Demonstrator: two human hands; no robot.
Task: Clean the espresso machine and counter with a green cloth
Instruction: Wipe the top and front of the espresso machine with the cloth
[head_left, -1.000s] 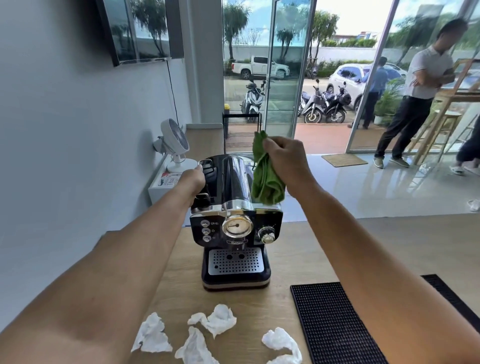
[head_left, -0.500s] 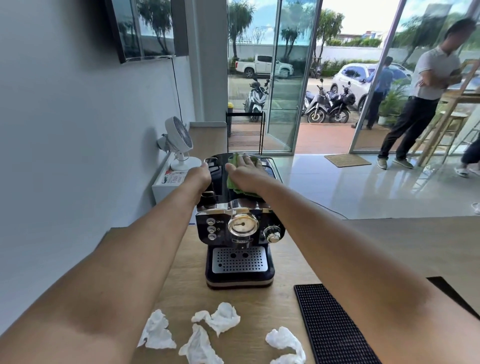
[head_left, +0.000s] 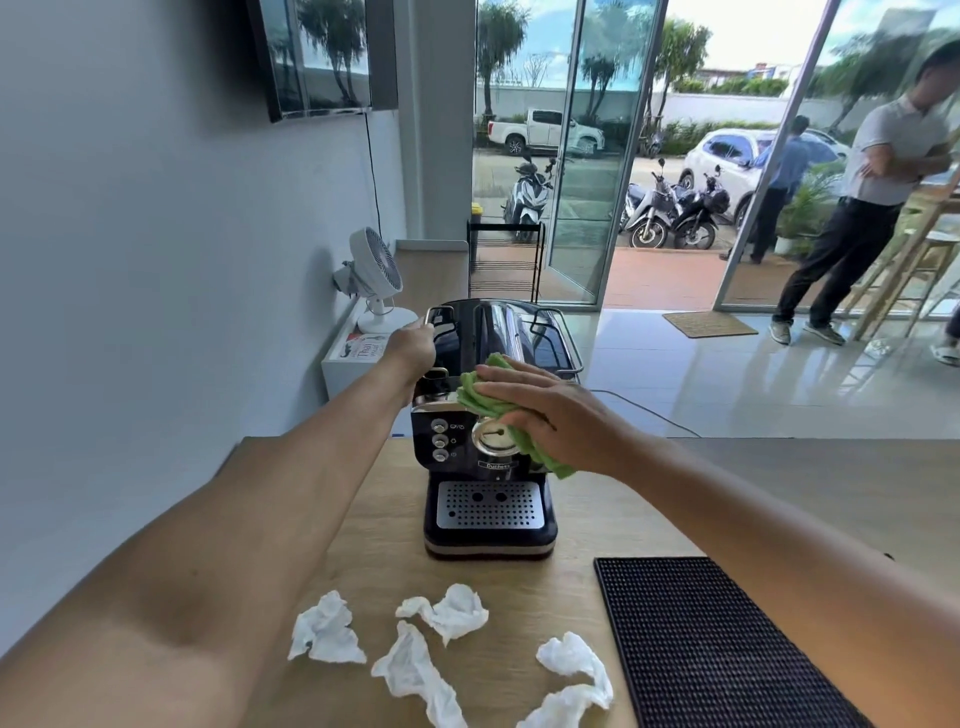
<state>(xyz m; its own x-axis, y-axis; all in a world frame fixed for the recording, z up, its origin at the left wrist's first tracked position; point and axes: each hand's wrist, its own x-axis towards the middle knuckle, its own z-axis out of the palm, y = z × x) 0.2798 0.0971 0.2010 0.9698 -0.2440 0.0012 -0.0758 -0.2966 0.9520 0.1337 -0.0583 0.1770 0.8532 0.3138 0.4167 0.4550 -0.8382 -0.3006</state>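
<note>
Compared with half a second earlier, the right hand (head_left: 540, 410) has drawn the green cloth (head_left: 480, 397) from the rear of the machine's top toward its front edge, so that the cloth now drapes over the upper right of the front panel. Right hand: palm down, fingers extended and lying close together, flattening the cloth against the espresso machine (head_left: 491, 441); the thumb appears tucked under the cloth's lower edge, though the view is too oblique to be sure. Green cloth: bunched, its lower corner hanging beside the round gauge (head_left: 493, 434) and covering the area to the gauge's right. Left hand (head_left: 413, 351): on the machine's upper left side, curled around the chrome rail there; its fingertips are hidden behind the hand, so their exact grip cannot be told. Espresso machine: dark body with a chrome top, three small buttons (head_left: 440, 440) in a column left of the gauge, a perforated drip tray (head_left: 488, 504) at the base; it stands upright on the wooden counter (head_left: 597, 514). Foreground: four crumpled white tissues (head_left: 452, 613) lie on the counter in front of the machine, apart from it. A black ribbed mat (head_left: 711, 644) lies at the right. Background: a small white fan (head_left: 374, 273) stands on a low white shelf against the wall.
</note>
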